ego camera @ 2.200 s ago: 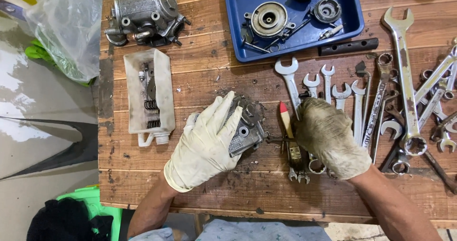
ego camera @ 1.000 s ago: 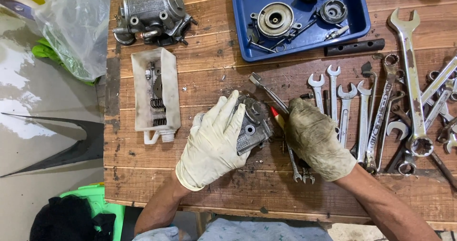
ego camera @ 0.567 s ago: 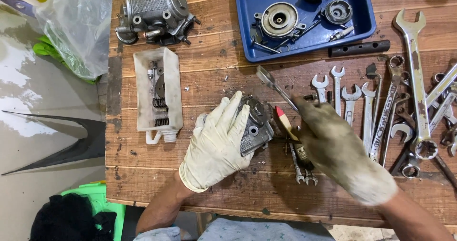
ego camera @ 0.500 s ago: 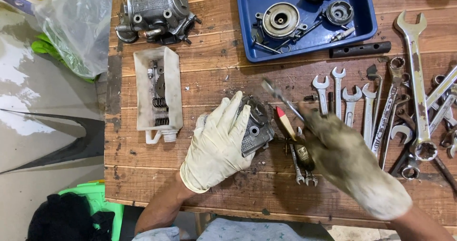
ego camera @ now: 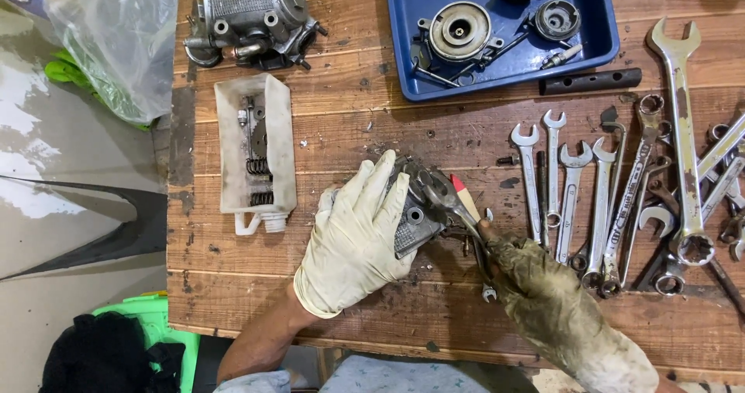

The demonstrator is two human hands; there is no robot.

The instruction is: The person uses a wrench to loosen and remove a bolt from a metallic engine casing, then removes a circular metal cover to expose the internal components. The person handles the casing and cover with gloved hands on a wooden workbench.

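My left hand (ego camera: 358,234), in a pale glove, presses down on a grey metal engine part (ego camera: 413,216) lying on the wooden workbench (ego camera: 326,125). My right hand (ego camera: 535,273), in a dirty greenish glove, grips a ring spanner (ego camera: 448,199) whose head sits on the top of that part. A red-handled screwdriver (ego camera: 464,195) lies just to the right of the part, under the spanner. A small spanner end (ego camera: 487,290) shows below my right hand.
A row of several spanners (ego camera: 570,199) lies at the right, with a large open-end spanner (ego camera: 683,121). A blue tray (ego camera: 403,44) of round parts sits at the top, a black rod (ego camera: 590,81) beside it. A white tub (ego camera: 256,152) with springs, an engine casing (ego camera: 252,17) and a plastic bag (ego camera: 116,44) lie left.
My right hand picked up a spanner, swung it around and brought its head onto the engine part. My left hand stayed on the part.
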